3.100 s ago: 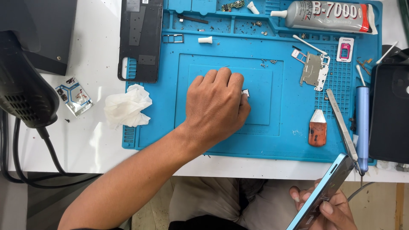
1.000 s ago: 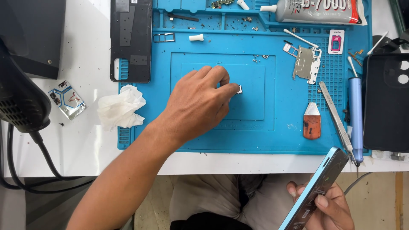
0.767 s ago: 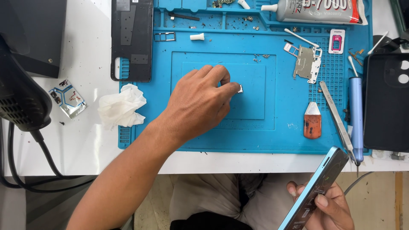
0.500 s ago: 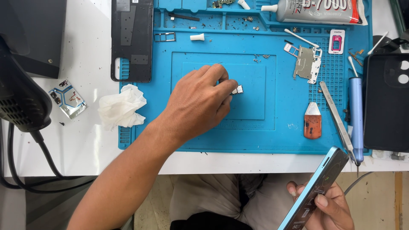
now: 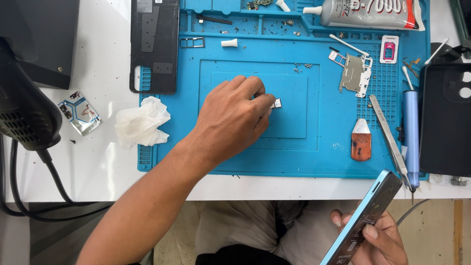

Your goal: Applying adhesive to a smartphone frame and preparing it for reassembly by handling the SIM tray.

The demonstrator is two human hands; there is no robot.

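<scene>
White bench, blue repair mat (image 5: 304, 152) | left hand (image 5: 235, 118) pinches small metal part (image 5: 277, 103) at mat centre, fingertips closed for control | right hand (image 5: 373, 240) grips light-blue phone (image 5: 363, 221) at 5 o'clock, off the bench | tweezers (image 5: 387, 132) lie at 3 o'clock.

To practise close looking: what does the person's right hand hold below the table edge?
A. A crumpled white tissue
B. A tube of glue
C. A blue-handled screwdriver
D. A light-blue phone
D: the right hand grips a light-blue phone tilted on edge, while the left hand touches a small metal part on the blue repair mat.
</scene>
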